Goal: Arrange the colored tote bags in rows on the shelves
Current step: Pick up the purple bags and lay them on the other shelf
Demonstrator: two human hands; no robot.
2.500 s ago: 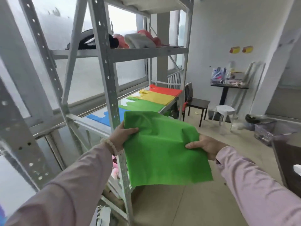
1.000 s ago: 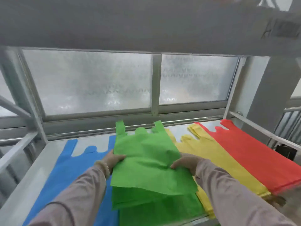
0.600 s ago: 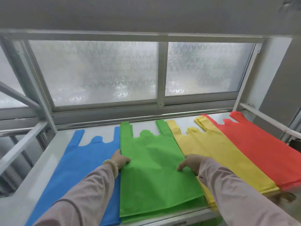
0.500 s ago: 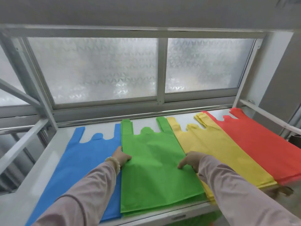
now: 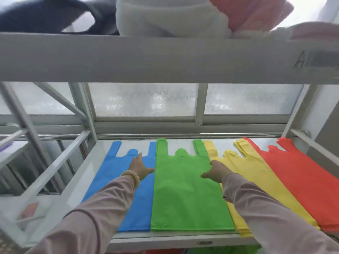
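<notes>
My left hand [image 5: 141, 166] lies flat on the blue bag [image 5: 111, 176], fingers straight, with the thumb at the left edge of the green bag [image 5: 187, 197]. My right hand [image 5: 214, 172] is likewise spread and holds nothing; it sits at the green bag's right edge, where that meets the yellow pile [image 5: 256, 182]. The green bag lies flat on the shelf [image 5: 165, 240], second from the left, handles toward the window [image 5: 146, 101]. The step, I judge, is squaring it up. I should press lightly with flat palms and nudge both long edges together so it runs parallel to its neighbours. Its hem should end level with the blue bag's, and I must not drag either neighbour askew or ruck the thin cloth. Counting, there are four colour columns in the row: one blue, one green, one yellow and one red bag [image 5: 300, 178]. The yellow pile shows doubled handles, so it holds at least two bags. What lies under the green I cannot tell. There are two hands, and one bracelet [image 5: 131, 176] on my left wrist.
</notes>
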